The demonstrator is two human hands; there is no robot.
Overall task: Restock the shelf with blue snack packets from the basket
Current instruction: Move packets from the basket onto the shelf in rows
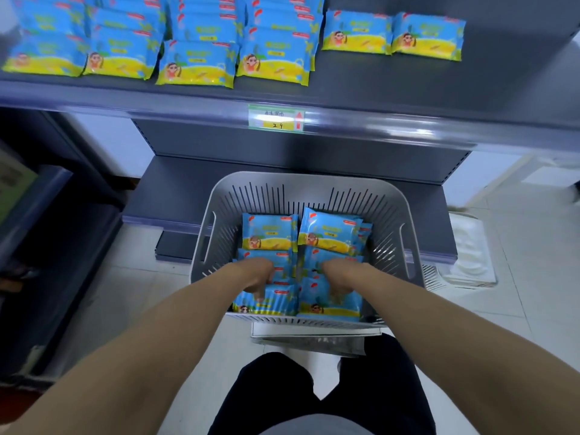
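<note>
Both arms are down in the pale grey slotted plastic basket [394,215] on the floor, dead ahead at twelve o'clock from the person's feet. It's packed with flat blue-and-yellow snack packets [268,232], laid in two columns. The left hand [259,276] sits at the basket's seven o'clock, fingers curled down over the top edge of the near-left packet [266,301] and gripping it. The right hand [340,277], at five o'clock, is curled the same way round the near-right packet [329,304]. Higher at twelve o'clock runs the dark grey metal shelf [392,80], with shelved packets [194,62] stacked from its nine o'clock end. A green-edged price tag [276,117] sits on its front lip.
</note>
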